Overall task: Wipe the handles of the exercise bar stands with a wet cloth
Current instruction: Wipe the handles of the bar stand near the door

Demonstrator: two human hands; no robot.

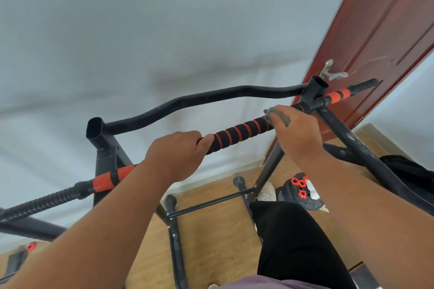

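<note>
At lower left, threaded black end of the bar (40, 205), then an orange collar (110, 178). Left of centre, left hand (178, 155) curled round the black-and-red foam handle (239, 132). Right of centre, right hand (298, 134) clamping a green cloth (280, 116) on that handle. Hands apart. Behind, black stand frame (199, 101); at far right, red-brown door (380, 30).
</note>
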